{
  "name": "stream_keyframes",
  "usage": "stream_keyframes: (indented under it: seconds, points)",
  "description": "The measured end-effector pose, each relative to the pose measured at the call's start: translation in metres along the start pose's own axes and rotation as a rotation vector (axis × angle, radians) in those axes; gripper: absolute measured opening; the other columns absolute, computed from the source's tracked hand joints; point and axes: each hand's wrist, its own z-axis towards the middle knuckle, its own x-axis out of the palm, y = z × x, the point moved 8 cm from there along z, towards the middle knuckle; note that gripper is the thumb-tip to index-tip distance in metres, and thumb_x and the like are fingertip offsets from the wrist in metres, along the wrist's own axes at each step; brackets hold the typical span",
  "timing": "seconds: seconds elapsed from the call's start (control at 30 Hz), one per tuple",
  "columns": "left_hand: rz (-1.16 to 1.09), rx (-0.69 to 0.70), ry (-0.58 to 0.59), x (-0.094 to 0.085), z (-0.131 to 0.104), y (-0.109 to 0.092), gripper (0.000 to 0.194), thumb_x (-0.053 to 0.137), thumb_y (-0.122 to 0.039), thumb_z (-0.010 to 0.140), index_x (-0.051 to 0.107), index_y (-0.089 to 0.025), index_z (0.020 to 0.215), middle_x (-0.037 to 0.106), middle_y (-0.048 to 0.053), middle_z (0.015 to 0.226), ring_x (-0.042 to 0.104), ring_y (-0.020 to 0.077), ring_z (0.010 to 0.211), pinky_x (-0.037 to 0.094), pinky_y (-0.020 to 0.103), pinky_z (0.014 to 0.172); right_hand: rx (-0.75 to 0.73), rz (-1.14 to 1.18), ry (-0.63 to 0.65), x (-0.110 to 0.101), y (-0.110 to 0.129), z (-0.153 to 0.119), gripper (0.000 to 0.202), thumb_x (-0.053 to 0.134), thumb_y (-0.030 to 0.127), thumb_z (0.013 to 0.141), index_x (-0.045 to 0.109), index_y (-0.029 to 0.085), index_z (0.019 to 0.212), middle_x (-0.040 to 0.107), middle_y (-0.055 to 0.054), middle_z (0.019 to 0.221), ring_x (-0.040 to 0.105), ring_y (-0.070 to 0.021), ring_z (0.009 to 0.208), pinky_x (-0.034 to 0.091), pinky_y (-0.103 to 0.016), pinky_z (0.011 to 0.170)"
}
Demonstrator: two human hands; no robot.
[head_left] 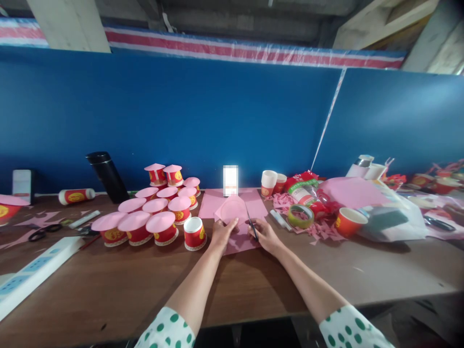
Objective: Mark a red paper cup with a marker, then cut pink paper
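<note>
Pinched in my left hand (223, 234) is a pink paper piece (232, 208) with a rounded outline, held by its lower edge. Dark-handled scissors (253, 229) are in my right hand (265, 235), their blades pointing up beside the paper's right edge. Larger pink sheets (210, 200) lie flat beneath both hands. Left of my left hand stands a red and white paper cup (195, 234) without a cover. Several red cups with pink cone tops (160, 222) stand in rows farther left.
A black bottle (108, 179) and a white power strip (39, 270) are at the left. Green tape (300, 217), a glue stick (280, 219), pink scraps (328, 233), an orange cup (351, 222) and plastic bags lie right. A lit phone (231, 180) stands against the blue partition (217, 111).
</note>
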Motion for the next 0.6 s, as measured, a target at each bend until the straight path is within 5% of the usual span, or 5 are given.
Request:
stream_keyframes:
  seconds: [0.6]
  points:
    - [0.014,0.004,-0.017,-0.0026,0.0018,0.0015,0.038,0.074,-0.042,0.054,0.057,-0.011,0.066,0.062,0.006,0.051,0.059,0.0158,0.048,0.046,0.024,0.044,0.001,-0.024,0.001,-0.0011,-0.0026,0.0014,0.038,0.066,0.037,0.069,0.055,0.016,0.098,0.053,0.005,0.058,0.049,-0.0074,0.043,0.042,-0.019,0.039]
